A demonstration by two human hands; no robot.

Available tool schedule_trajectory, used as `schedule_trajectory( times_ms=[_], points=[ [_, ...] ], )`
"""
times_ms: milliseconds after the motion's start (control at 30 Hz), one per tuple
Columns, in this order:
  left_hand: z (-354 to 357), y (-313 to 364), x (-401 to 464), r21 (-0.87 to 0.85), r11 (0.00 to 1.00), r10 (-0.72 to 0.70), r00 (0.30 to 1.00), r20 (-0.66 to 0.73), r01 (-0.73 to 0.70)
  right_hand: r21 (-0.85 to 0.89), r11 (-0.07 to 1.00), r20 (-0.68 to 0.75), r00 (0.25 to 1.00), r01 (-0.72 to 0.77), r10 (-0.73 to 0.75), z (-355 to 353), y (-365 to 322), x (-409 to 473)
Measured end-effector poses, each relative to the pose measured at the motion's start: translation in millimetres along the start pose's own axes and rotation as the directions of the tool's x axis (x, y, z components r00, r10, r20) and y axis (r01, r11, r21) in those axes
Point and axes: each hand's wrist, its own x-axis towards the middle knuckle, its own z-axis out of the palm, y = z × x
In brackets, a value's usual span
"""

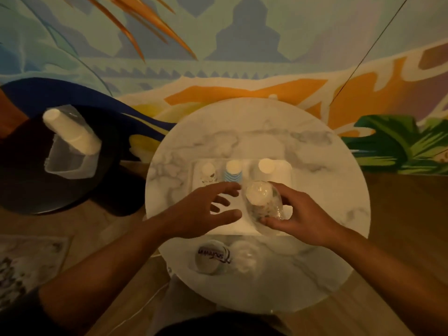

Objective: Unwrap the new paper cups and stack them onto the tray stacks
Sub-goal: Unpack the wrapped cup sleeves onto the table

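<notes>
A round marble-top table (pixel 257 132) fills my view, a painted mural (pixel 218 44) behind it and a dark stool (pixel 29 180) off to my left. On that stool, a second sleeve of white cups (pixel 72 134) lies tilted in clear plastic, not yet brought over. At the table's centre sits the white tray (pixel 283 170) with three stacks standing along its far side: a patterned stack (pixel 208 171) at left, a blue-striped stack (pixel 234 171) in the middle, a plain white stack (pixel 266 166) at right. Nearer me, clear wrapping and a printed round label (pixel 213 257) lie crumpled on the marble — likely packaging already shed.

My right hand (pixel 300 219) grips the wrapped sleeve of cups (pixel 263 202) over the tray's near half, thumb and fingers curled around its plastic-covered side. My left hand (pixel 201 209) hovers just beside it, fingers spread and touching nothing, seemingly reaching for the film.

By my reckoning the job is midway at best — this sleeve is wrapped and unstacked, and the one on the stool waits its turn.
</notes>
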Motion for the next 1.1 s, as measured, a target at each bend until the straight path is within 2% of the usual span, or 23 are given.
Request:
schedule_trajectory(
  times_ms=[167,300,533,667,900,1100],
  points=[
    [23.9,-21.4,-29.8,0.066,0.996,-0.062,0.997,0.044,0.059,0.027,0.998,0.009,0.998,-0.06,0.059,1.6,28.2,-27.9],
    [40.7,-33.9,-35.8,0.044,0.994,-0.104,0.993,0.049,0.102,0.057,0.992,-0.012,0.994,-0.111,0.111,8.2,49.3,-50.8],
    [56.0,-47.3,-29.4,-0.007,0.993,-0.118,0.992,0.049,0.118,0.004,0.987,0.085,0.984,-0.16,0.159,21.5,76.4,-81.3],
    [56.9,-47.8,-28.2,0.009,0.994,-0.109,0.993,0.051,0.109,-0.005,0.984,0.091,0.98,-0.178,0.177,26.9,84.5,-90.7],
    [58.5,-49.4,-28.6,0.017,0.996,-0.088,0.996,0.019,0.088,-0.031,0.987,0.083,0.984,-0.156,0.159,21.0,79.7,-98.7],
    [58.9,-51.4,-29.7,0.001,0.996,-0.092,0.996,0.015,0.092,-0.137,0.991,0.021,1.0,0.009,-0.006,24.8,64.5,-99.3]
  ],
)
